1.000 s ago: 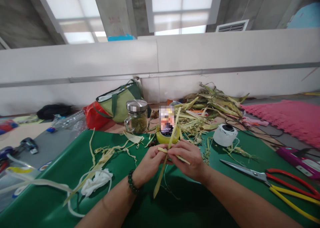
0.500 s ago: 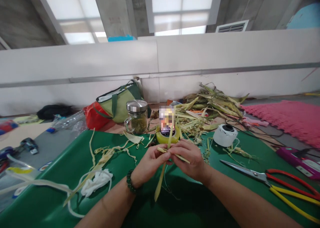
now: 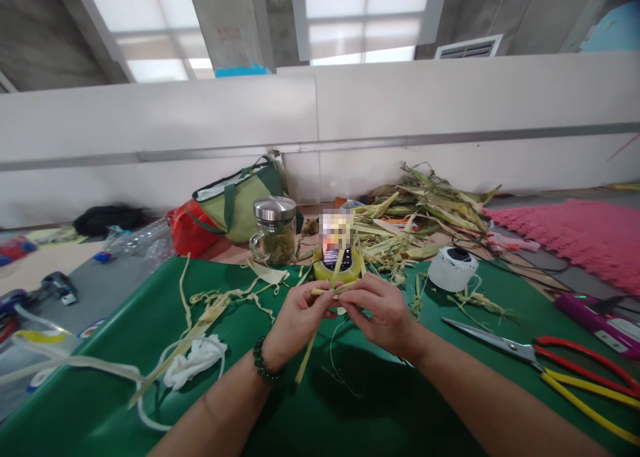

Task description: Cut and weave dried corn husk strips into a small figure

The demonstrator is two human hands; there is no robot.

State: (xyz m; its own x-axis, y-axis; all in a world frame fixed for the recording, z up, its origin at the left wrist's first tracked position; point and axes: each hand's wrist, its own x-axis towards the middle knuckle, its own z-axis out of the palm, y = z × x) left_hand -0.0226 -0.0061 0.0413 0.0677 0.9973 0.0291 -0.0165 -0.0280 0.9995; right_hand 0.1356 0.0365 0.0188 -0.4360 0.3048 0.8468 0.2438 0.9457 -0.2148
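Note:
Both hands meet over the green table cover, pinching crossed pale yellow leaf strips. My left hand, with a dark bead bracelet at the wrist, is closed on the strips from the left. My right hand pinches them from the right with thumb and fingers. One long strip hangs down and to the left below the hands, and a thin thread trails beneath. Just beyond the hands a phone stands upright in a yellow tape roll.
Scissors with red and yellow handles lie at the right. A white twine spool, a lidded glass jar, a heap of corn husks, loose strips and white ribbon are about. A green bag stands behind.
Both hands have lifted slightly and moved away from me with the strips. The upright strip end has folded down, and the hanging end has swung to the left.

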